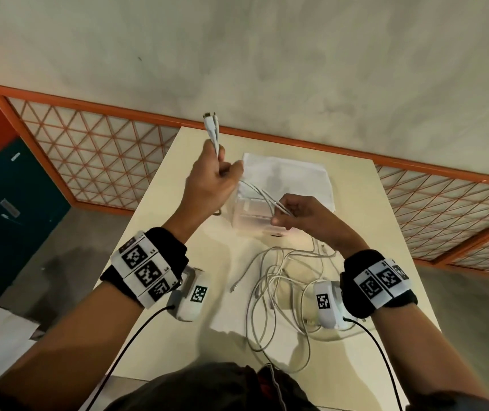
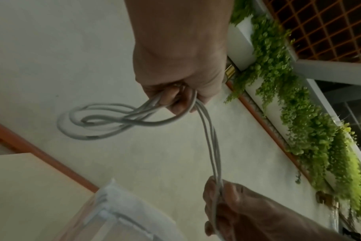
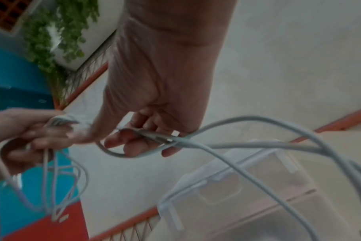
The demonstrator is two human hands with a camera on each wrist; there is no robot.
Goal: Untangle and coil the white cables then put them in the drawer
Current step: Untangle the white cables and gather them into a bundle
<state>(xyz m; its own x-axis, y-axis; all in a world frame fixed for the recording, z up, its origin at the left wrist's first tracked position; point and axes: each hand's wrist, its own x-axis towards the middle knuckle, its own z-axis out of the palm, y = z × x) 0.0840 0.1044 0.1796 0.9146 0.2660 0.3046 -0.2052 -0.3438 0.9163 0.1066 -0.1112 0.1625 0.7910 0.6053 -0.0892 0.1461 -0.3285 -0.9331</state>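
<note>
My left hand (image 1: 218,176) is raised above the table and grips a folded bundle of white cable (image 1: 212,130), two plug ends sticking up past the fist. In the left wrist view the bundle's loops (image 2: 97,121) hang out of that fist (image 2: 175,94). Strands of the same cable (image 1: 259,192) run across to my right hand (image 1: 292,213), which pinches them over the clear plastic drawer box (image 1: 249,212). The right wrist view shows those fingers (image 3: 138,143) curled round the strands (image 3: 196,143). A tangled heap of white cables (image 1: 281,286) lies on the table below my right wrist.
The cream table (image 1: 178,292) stands against a pale wall with an orange lattice rail (image 1: 89,149). A white cloth or sheet (image 1: 296,176) lies behind the drawer box. A teal cabinet (image 1: 9,209) stands on the floor at left. Green hanging plants (image 2: 299,114) show in the left wrist view.
</note>
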